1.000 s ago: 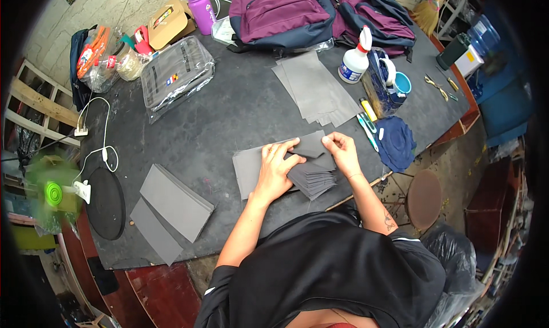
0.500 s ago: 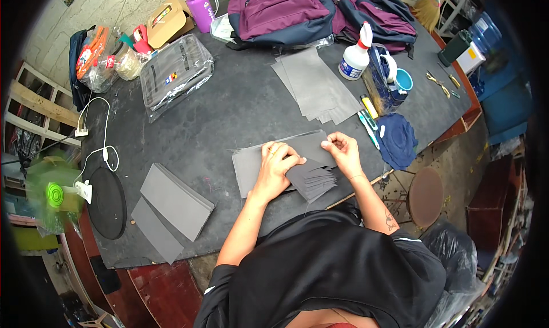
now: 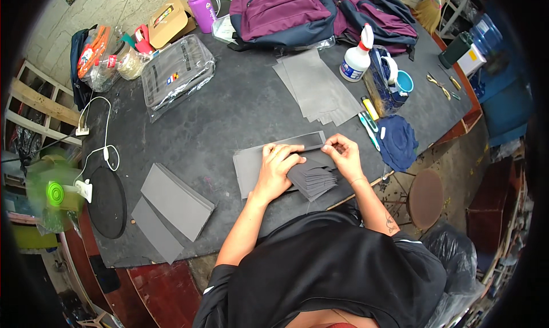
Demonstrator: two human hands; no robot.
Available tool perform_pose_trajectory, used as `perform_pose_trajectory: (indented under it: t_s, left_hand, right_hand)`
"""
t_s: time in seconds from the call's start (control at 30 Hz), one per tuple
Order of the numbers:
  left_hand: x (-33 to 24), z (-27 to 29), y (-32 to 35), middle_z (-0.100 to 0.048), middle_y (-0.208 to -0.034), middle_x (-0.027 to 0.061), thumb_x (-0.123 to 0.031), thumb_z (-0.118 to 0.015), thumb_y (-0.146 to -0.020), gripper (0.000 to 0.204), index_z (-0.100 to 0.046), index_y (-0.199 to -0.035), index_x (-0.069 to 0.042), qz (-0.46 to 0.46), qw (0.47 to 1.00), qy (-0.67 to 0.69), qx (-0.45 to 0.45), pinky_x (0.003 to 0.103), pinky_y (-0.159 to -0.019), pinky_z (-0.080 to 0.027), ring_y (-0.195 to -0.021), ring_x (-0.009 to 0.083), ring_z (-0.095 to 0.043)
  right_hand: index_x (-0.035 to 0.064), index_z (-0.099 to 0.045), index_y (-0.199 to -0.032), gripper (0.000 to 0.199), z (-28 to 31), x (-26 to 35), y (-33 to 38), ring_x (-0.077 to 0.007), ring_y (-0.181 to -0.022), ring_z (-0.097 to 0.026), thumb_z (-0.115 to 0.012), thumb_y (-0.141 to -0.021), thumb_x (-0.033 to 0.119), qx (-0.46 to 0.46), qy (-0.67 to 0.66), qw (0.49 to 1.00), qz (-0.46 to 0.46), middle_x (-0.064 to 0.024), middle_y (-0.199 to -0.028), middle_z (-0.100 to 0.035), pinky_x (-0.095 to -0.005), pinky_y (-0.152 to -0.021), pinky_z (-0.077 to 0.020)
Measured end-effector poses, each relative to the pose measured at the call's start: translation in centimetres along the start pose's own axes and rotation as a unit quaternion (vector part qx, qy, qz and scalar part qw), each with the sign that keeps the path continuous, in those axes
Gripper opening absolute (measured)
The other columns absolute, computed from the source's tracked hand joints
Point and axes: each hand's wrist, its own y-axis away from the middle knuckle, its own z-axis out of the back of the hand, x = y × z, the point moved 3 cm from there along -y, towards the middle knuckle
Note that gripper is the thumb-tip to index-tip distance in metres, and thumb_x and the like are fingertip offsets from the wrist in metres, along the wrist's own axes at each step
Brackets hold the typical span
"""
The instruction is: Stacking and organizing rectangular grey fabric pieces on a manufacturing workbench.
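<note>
On the wide black table [image 3: 229, 116], near its front edge, lies a stack of thin, dark grey, rectangular sheets [image 3: 246, 171]. The left hand [image 3: 277, 165] rests upon it with fingers bent; whether it grips, I cannot tell. The right hand [image 3: 345, 154] pinches the edge of one upper sheet between thumb and finger. A layered grey fan of sheet ends [image 3: 317, 182] sits closer to the table's edge. This upper sheet could crease or slip crooked, I judge, if pulled unevenly. The stack's long axis runs roughly along the table's front edge; the fan points rightward.
</note>
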Motion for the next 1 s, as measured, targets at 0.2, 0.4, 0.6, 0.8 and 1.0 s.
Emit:
perform_pose_trajectory:
  t_s: [0.2,0.4,0.6,0.8,1.0]
  left_hand:
    - [0.2,-0.1,-0.1,-0.060,-0.090,0.0021,-0.004,-0.070,-0.064,0.028,-0.063,-0.091,-0.010,0.011,1.000,0.017,0.007,0.040,-0.091,-0.034,-0.090,0.0238,-0.058]
    - [0.1,-0.1,-0.1,-0.057,-0.094,0.0031,-0.006,-0.072,-0.062,0.031,-0.064,-0.091,-0.011,0.024,1.000,0.003,0.016,0.041,-0.091,-0.034,-0.092,0.0242,-0.054]
    - [0.2,-0.1,-0.4,-0.059,-0.119,0.0091,-0.010,-0.076,-0.058,0.031,-0.066,-0.087,-0.010,0.015,1.000,0.003,-0.008,0.045,-0.098,-0.035,-0.114,0.0292,-0.053]
    - [0.7,-0.6,0.0,-0.053,-0.134,0.0134,-0.012,-0.077,-0.059,0.031,-0.065,-0.088,-0.009,0.019,1.000,-0.006,0.012,0.044,-0.098,-0.036,-0.115,0.0300,-0.054]
    - [0.2,-0.5,0.1,-0.057,-0.129,0.0102,-0.013,-0.076,-0.060,0.030,-0.065,-0.088,-0.010,0.021,0.999,-0.026,0.005,0.041,-0.093,-0.036,-0.110,0.0261,-0.056]
  right_hand:
    - [0.0023,-0.061,-0.078,0.014,0.1,-0.1,-0.3,-0.0021,-0.064,-0.049,-0.074,-0.080,0.008,-0.011,-0.064,0.998,0.026,0.0044,-0.072,-0.058,-0.0177,-0.061,-0.0404]
    - [0.0032,-0.059,-0.073,0.017,-0.3,0.3,-0.1,-0.0017,-0.062,-0.045,-0.075,-0.078,0.009,-0.065,0.058,0.996,0.002,0.0062,-0.067,-0.053,-0.0181,-0.057,-0.0378]
    - [0.0017,-0.060,-0.077,0.016,-0.1,0.9,0.0,-0.0020,-0.065,-0.046,-0.070,-0.084,0.012,-0.035,0.067,0.997,0.029,0.0057,-0.071,-0.054,-0.0189,-0.059,-0.0388]
    - [0.0018,-0.060,-0.082,0.013,0.2,-0.8,-0.3,-0.0018,-0.069,-0.051,-0.067,-0.087,0.012,0.002,0.016,1.000,-0.026,0.0048,-0.073,-0.057,-0.0177,-0.062,-0.0402]
    - [0.0013,-0.060,-0.081,0.016,0.2,-1.2,-0.7,-0.0021,-0.062,-0.047,-0.067,-0.087,0.014,-0.033,-0.026,0.999,-0.032,0.0043,-0.069,-0.055,-0.0189,-0.058,-0.0391]
